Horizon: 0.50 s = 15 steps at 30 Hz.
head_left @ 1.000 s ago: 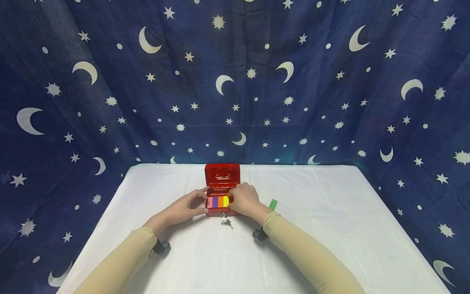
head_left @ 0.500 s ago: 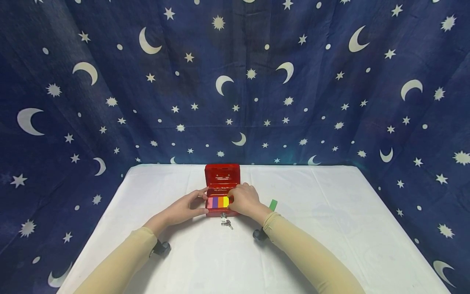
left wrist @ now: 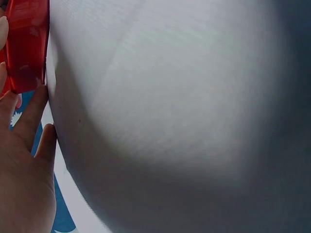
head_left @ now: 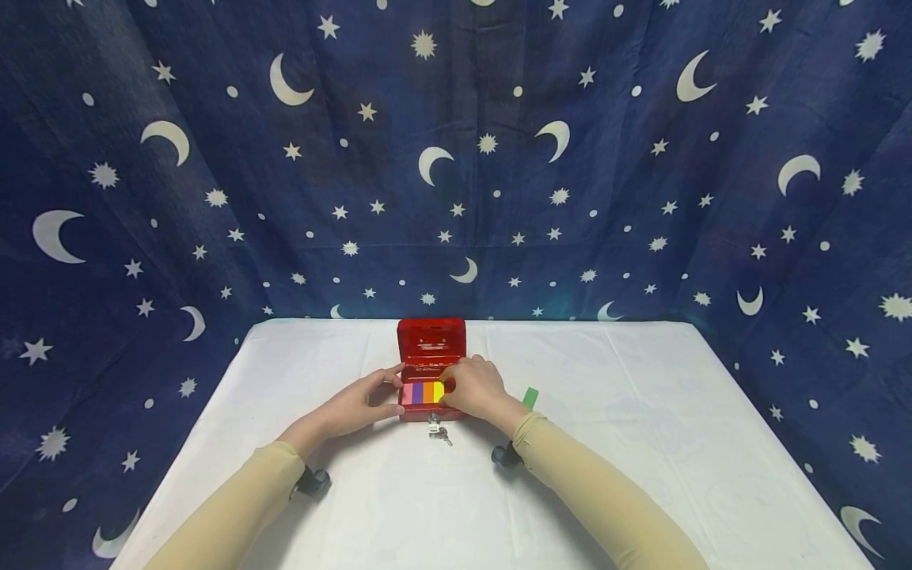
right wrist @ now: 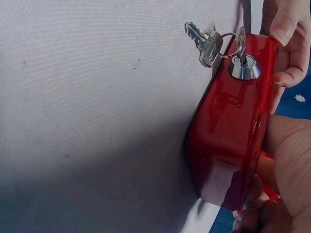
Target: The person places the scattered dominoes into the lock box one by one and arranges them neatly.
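A red cash box (head_left: 420,413) stands with its lid (head_left: 431,339) raised. Pink (head_left: 407,393), purple (head_left: 417,393), orange (head_left: 428,392) and yellow blocks (head_left: 438,391) lie side by side inside it. My left hand (head_left: 354,406) holds the box's left end, thumb at the front corner and fingers farther back. My right hand (head_left: 479,386) reaches over the right end, thumb and forefinger pinching the yellow block's ends; its other fingers are partly hidden. In the right wrist view, the lock (right wrist: 244,67) on the front holds a key, with a second key (right wrist: 208,46) hanging from the ring.
A green block (head_left: 530,397) lies on the white tablecloth (head_left: 606,443), just beyond the right wrist. Dark wrist cameras (head_left: 311,480) hang beneath both forearms, close over the cloth. Behind the table rises a blue curtain (head_left: 456,261) with moons and stars.
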Motion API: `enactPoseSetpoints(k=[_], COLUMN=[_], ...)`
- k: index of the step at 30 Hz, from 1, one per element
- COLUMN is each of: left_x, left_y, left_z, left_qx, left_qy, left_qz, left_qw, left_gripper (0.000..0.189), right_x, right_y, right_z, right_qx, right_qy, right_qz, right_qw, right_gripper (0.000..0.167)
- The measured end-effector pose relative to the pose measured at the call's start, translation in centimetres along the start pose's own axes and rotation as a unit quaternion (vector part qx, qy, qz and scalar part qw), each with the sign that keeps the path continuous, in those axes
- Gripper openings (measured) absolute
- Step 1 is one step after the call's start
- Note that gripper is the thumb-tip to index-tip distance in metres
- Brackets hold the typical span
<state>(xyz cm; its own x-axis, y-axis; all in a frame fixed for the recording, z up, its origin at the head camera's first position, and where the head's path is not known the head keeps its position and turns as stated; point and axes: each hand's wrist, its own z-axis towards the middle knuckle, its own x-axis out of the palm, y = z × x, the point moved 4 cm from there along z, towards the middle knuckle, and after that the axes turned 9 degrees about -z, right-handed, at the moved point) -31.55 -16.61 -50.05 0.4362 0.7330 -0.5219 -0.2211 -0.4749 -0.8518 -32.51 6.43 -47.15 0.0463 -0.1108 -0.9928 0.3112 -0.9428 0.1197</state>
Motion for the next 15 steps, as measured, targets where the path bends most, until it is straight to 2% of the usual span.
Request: enactPoseSetpoints(k=[15], left_x=[0.0], left_y=[0.0], left_z=[0.1], left_qx=[-0.007], left_qy=[-0.002], left_qz=[0.006], left_qw=[1.0], left_gripper=[0.047], right_x=[-0.6], right_y=[-1.1], right_z=[-0.6], right_qx=[-0.009], right_qy=[-0.034], right_qz=[0.047], right_qw=[0.9983], right_gripper=[0.04])
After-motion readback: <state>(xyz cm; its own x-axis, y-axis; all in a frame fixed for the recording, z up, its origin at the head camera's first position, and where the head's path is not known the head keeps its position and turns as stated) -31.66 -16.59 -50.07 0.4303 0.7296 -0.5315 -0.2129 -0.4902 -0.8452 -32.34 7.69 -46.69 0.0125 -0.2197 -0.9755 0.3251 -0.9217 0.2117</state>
